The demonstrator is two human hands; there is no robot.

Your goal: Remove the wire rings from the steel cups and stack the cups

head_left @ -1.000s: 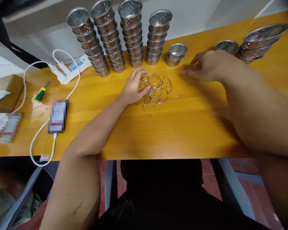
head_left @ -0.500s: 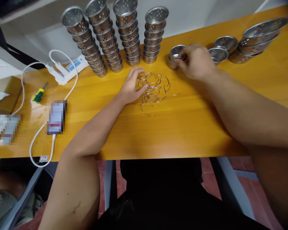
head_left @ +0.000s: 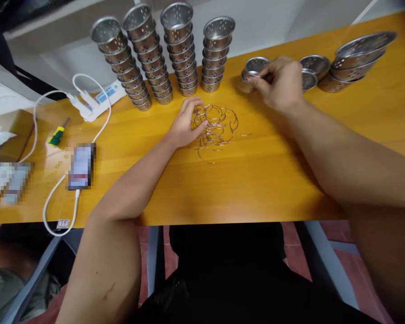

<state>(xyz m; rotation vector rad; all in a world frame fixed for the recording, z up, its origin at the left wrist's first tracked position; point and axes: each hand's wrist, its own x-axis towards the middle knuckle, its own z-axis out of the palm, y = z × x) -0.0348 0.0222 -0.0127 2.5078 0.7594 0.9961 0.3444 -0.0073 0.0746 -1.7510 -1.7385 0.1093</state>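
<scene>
My right hand (head_left: 283, 85) pinches the near rim of a perforated metal cup (head_left: 256, 66), thumb and forefinger closed on it. Just under that cup shows part of another cup (head_left: 245, 85) standing on the table; whether the two touch I cannot tell. My left hand (head_left: 188, 123) lies at the left side of a loose tangle of thin wire rings (head_left: 219, 126). Its fingers are curved and apart, the thumb over some of the wire, with nothing gripped.
Tall stacks of perforated cups (head_left: 185, 54) line the wall. Right of my hand stand more cups (head_left: 315, 65) and a leaning stack (head_left: 353, 67). On the left lie a phone (head_left: 81, 166) on a white cable, a power strip (head_left: 101, 101) and a screwdriver (head_left: 57, 136).
My right hand has drawn the upper cup slightly up and right from the one below. My left hand stays by the wire rings. The view has shifted a little.
</scene>
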